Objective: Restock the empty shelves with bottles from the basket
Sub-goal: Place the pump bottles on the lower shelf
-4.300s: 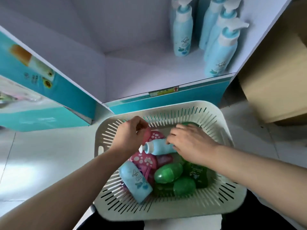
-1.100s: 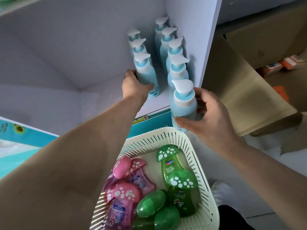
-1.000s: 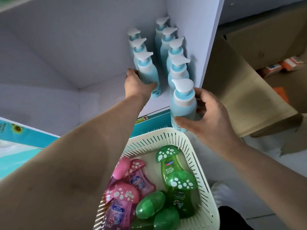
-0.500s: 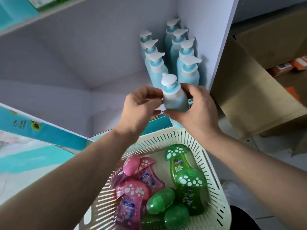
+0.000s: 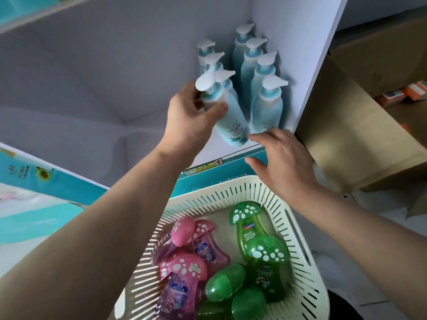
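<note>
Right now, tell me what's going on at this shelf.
A person is restocking. The left hand grips a tilted blue pump bottle near its neck at the front of the shelf, before the other blue bottles. The right hand is open just by its base. Pink bottles and green bottles lie in the basket below.
</note>
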The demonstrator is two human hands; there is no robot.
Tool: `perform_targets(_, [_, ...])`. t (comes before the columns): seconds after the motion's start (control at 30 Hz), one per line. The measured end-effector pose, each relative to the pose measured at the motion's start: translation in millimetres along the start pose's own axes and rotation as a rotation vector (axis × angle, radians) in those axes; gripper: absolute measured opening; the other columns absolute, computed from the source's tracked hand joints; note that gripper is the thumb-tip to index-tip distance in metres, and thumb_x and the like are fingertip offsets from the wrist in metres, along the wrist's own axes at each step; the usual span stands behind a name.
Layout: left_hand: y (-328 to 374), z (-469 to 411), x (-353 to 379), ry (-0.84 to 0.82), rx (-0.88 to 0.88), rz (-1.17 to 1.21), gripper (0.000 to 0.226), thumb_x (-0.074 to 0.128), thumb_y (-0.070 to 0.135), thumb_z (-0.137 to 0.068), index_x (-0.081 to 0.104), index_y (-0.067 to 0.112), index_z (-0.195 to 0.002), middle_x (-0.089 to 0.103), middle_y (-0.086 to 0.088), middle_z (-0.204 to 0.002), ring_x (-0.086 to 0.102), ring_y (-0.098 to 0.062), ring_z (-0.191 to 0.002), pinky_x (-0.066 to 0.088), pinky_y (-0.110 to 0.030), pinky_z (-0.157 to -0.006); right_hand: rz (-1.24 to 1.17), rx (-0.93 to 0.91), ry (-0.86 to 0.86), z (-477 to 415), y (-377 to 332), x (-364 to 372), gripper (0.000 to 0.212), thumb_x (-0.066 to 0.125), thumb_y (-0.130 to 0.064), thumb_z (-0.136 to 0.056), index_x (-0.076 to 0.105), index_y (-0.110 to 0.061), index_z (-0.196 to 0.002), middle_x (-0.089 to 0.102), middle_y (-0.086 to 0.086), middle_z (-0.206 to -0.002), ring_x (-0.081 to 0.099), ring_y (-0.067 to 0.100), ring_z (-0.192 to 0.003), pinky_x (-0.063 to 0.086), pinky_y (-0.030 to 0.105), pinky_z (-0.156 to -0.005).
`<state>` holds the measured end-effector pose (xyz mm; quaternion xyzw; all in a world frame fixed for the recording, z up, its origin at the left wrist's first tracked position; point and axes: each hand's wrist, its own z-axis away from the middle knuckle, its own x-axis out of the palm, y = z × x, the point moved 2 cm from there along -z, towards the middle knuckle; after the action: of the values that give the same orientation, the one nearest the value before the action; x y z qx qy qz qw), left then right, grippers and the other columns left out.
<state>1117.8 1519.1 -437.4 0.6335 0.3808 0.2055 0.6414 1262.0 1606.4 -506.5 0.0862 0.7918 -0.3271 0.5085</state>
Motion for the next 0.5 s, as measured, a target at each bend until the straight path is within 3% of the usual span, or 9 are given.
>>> perform_targets(0.2, [-19,-17,18,-0.195,0.088,-0.249,0.042,0.063,0.016,-0.077,0.056,0.014,-0.119,0.062,-0.001,-0.104,0.058,-0.023,-0.103,0.046,-0.038,-0.097,0.199,-0.072,-0.177,-3,13,6,0.042,0.065,-0.032,-0.083,0.059,-0.019,-0.122,0.060,0.001,-0.117,0.052,0.024,-0.112,0.044,0.038,-0.083])
perform_targets(0.33, [-23,-21,20,-0.211,0.081,-0.287,0.045,0.061,0.017,-0.077,0.054,0.013,-0.121,0.058,0.003,-0.101,0.053,-0.013,-0.096,0.044,-0.024,-0.090,0.205,-0.073,-0.253,-7,13,6,0.043,0.061,-0.034,-0.087,0.054,-0.018,-0.126,0.055,0.001,-0.123,0.048,0.023,-0.117,0.043,0.038,-0.087])
perform_targets(0.5, [-20,-24,27,-0.176,0.081,-0.372,0.037,0.060,0.007,-0.087,0.051,0.010,-0.123,0.057,0.001,-0.101,0.049,-0.012,-0.089,0.039,-0.008,-0.073,0.196,-0.067,-0.292,-6,12,6,0.044,0.059,-0.034,-0.088,0.051,-0.017,-0.128,0.056,0.002,-0.124,0.051,0.024,-0.115,0.045,0.039,-0.088])
